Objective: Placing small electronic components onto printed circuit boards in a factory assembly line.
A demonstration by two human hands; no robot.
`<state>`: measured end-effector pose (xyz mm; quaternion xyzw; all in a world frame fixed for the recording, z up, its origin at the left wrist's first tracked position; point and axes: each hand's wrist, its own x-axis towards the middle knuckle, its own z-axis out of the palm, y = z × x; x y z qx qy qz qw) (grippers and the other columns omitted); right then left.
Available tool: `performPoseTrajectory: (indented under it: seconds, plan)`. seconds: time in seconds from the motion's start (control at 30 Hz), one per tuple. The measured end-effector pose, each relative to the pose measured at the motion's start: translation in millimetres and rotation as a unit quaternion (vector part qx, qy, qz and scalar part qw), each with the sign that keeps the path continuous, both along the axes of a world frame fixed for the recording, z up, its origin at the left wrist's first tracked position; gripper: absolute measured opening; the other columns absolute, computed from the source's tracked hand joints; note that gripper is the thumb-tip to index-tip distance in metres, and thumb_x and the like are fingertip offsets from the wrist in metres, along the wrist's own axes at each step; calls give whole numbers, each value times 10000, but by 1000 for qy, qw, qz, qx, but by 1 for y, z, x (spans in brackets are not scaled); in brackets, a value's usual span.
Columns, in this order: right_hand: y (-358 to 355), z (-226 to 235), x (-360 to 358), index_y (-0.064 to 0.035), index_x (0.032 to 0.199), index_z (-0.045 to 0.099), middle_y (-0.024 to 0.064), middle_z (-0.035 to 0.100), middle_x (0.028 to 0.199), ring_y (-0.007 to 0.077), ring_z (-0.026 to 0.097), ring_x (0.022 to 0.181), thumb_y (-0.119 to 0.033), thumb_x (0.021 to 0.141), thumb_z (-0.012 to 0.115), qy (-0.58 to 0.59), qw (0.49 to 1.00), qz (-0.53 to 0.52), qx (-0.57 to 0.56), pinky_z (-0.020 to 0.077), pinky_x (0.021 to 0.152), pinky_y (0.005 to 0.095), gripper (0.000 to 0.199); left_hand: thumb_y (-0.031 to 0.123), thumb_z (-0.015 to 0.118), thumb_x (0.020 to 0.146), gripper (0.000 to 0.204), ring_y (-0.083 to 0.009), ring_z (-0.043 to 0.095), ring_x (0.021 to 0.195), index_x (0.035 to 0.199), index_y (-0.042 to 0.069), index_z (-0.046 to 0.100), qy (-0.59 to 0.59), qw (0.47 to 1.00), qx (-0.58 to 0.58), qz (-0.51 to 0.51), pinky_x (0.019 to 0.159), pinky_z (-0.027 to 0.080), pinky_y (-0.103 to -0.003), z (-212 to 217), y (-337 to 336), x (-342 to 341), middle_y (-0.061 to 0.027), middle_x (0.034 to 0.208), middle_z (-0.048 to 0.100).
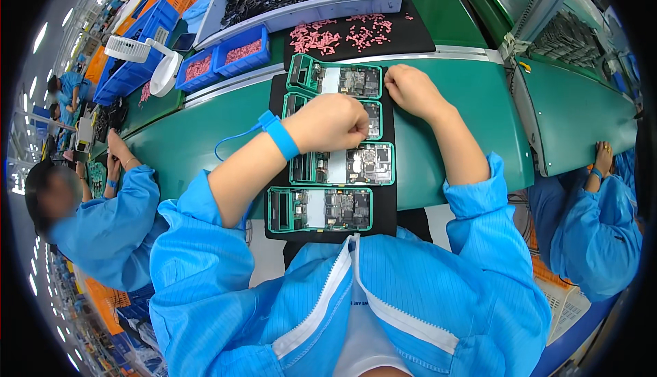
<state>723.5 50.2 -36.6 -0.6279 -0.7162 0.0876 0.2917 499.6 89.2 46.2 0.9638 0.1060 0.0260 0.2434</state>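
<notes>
Green worktop point(465, 165) crosses the view. Between eight and nine o'clock sits a co-worker point(102, 226) in blue, and at ten o'clock stands a white fan point(128, 49); a gust from it could shift light pieces, if it is running. Around half past ten, two small blue bins point(248, 65) hold pink pieces.

Just above centre, towards twelve, the left hand point(327, 122) hangs over the second green housing point(375, 118), hiding most of it. Its fingers are bunched downward; whether they pinch anything I cannot make out. Four such housings with bared circuit boards stand in a column on a black mat point(387, 212), and blind pressing by that hand could damage a board. From its wrist strap point(279, 136) a blue cord point(229, 139) loops towards nine o'clock; a quick reach could snag it. At twelve, loose pink pieces point(315, 36) lie on dark matting, where a stray sleeve might scatter them.

Near half past one, the right hand point(413, 91) is curled at the right edge of the farthest housing point(361, 81). Contact and grip are hidden; a bump there could push the housing askew.
</notes>
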Motion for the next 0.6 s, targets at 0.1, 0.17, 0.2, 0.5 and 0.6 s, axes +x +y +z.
performPoseTrajectory:
  seconds: [0.1,0.17,0.2,0.5,0.6]
  plan:
    - [-4,-3,-6,6,836,624,210,639,861,391,615,836,-103,826,563,-6,1000,-2,6,493,769,467,125,115,678,712,56,-279,627,721,704,62,664,-28,998,49,-21,656,510,-387,-13,-19,-5,-97,713,620]
    - [-8,-3,-10,5,835,625,211,640,859,389,617,836,-102,825,563,-3,1000,-15,22,493,766,466,124,126,676,714,59,-279,628,747,701,70,663,-43,996,79,-25,683,516,-390,-20,-27,-6,-92,723,623]
    - [-12,-2,-11,5,835,625,211,640,859,389,617,836,-102,825,563,-4,1000,-16,23,493,766,466,124,131,672,716,62,-281,628,749,698,72,663,-41,992,112,-29,690,519,-391,-22,-31,-5,-92,726,625]
    - [-54,12,-28,-21,837,627,182,645,852,368,624,825,-111,826,581,19,998,-56,3,499,746,450,102,115,636,703,77,-287,637,772,666,49,654,-8,971,238,-21,719,520,-389,-30,-49,-3,-111,736,643]
    - [-75,12,-36,-28,838,626,170,642,837,354,626,806,-111,823,592,34,999,-41,-9,502,729,440,91,104,652,637,55,-287,662,733,630,53,670,-19,959,280,-37,664,533,-397,-33,-54,0,-127,690,659]
